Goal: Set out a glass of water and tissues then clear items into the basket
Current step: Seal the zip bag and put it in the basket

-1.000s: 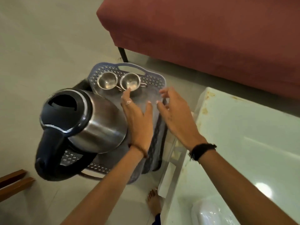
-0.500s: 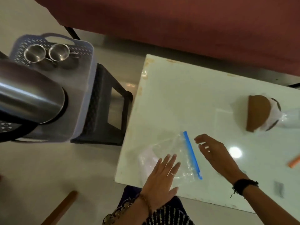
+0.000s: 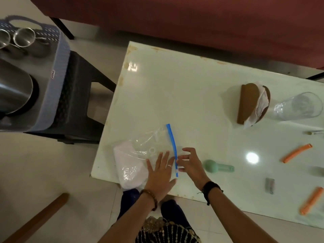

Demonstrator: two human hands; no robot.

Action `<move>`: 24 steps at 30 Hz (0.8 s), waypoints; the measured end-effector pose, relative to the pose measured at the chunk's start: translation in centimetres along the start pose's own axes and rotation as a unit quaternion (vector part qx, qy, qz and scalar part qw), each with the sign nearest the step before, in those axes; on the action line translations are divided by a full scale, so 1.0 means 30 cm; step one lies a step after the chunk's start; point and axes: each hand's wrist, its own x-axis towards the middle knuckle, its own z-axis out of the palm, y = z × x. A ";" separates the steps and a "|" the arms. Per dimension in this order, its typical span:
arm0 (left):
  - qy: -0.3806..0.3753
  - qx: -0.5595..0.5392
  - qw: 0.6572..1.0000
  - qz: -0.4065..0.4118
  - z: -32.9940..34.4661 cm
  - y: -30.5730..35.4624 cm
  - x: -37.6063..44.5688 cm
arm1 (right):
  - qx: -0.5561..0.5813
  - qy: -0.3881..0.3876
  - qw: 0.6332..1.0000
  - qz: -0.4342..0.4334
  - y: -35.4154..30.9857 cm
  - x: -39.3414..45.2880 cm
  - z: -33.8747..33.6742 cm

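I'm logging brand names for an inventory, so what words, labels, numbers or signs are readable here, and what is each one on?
Nothing here reads clearly.
Small dark label on the side of the grey basket: letters are there, too small and blurred to read.
Faint white print on the clear zip bag under the left hand: rounded marks, not legible.
Small grey packet on the table: no legible text.

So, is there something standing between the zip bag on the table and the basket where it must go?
Nothing visible blocks it. The clear plastic zip bag with the blue seal lies at the white table's near-left corner, under the left hand. Only open floor and the dark stool's edge separate it from the grey-blue perforated basket on the left.
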 end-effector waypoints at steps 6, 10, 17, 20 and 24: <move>0.162 -0.156 0.974 0.024 -0.121 -0.012 -0.070 | 0.048 -0.012 0.996 -0.071 -0.122 -0.055 -0.019; 0.254 -0.360 0.897 0.031 -0.263 0.005 -0.120 | -0.041 -0.034 0.978 -0.203 -0.235 -0.118 -0.020; 0.254 -0.574 0.776 0.051 -0.527 -0.003 -0.131 | -0.280 -0.020 0.861 -0.424 -0.447 -0.183 -0.041; 0.271 -0.632 0.723 0.066 -0.577 -0.006 -0.129 | -0.332 0.006 0.842 -0.426 -0.503 -0.199 -0.037; 0.302 -0.612 0.728 0.074 -0.613 -0.005 -0.113 | -0.308 0.028 0.855 -0.416 -0.539 -0.235 -0.009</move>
